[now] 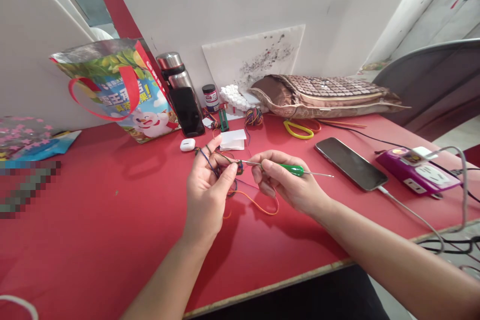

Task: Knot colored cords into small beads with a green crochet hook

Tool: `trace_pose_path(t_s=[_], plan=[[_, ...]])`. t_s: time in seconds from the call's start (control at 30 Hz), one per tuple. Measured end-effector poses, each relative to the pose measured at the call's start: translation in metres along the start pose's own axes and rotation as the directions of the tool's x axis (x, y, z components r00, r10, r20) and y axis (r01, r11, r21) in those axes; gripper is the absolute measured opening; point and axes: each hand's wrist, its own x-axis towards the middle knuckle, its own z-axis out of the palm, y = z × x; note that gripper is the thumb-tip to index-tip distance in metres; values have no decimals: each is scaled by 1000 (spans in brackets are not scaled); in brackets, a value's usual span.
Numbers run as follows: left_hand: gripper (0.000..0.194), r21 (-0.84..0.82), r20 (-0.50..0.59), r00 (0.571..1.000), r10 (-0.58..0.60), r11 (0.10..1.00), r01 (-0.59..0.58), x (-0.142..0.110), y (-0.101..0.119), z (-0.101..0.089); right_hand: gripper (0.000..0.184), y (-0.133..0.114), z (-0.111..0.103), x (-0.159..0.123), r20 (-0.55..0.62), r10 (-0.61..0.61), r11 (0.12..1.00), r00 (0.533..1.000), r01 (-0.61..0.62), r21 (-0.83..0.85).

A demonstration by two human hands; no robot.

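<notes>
Over the red table (112,220), my left hand (208,187) pinches a small knot of coloured threads (239,167) between thumb and fingers, with dark thread looped round the fingers. An orange thread (262,206) hangs from it in a loop onto the table. My right hand (285,182) is closed on a thin hook tool with a green handle (292,170). Its metal tip points left into the knot, and its other metal end sticks out to the right.
A phone (350,162) on a cable and a purple power strip (418,172) lie to the right. At the back stand a printed bag (116,90), a flask (182,92), a small jar (210,97), thread bundle (254,116), yellow scissors (298,130) and a cushion (322,92). A white earbud case (187,144) lies near my left hand.
</notes>
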Motion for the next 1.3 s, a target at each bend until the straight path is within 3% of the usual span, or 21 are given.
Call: trace_pose_path(t_s=[0.3, 0.67, 1.03, 1.3], plan=[[55, 65, 2, 999, 38, 997, -38, -1, -1, 0, 30, -1, 0, 0, 9, -27, 1000, 1000, 27, -7], [55, 120, 71, 996, 58, 991, -66, -7, -2, 4, 30, -2, 8, -5, -40, -115, 977, 993, 105, -186], [62, 62, 99, 994, 38, 997, -44, -6, -6, 4, 27, -1, 4, -1, -77, -102, 992, 992, 96, -81], [51, 96, 36, 997, 73, 993, -76, -3, -7, 1, 25, 0, 2, -3, -52, -95, 995, 994, 94, -35]])
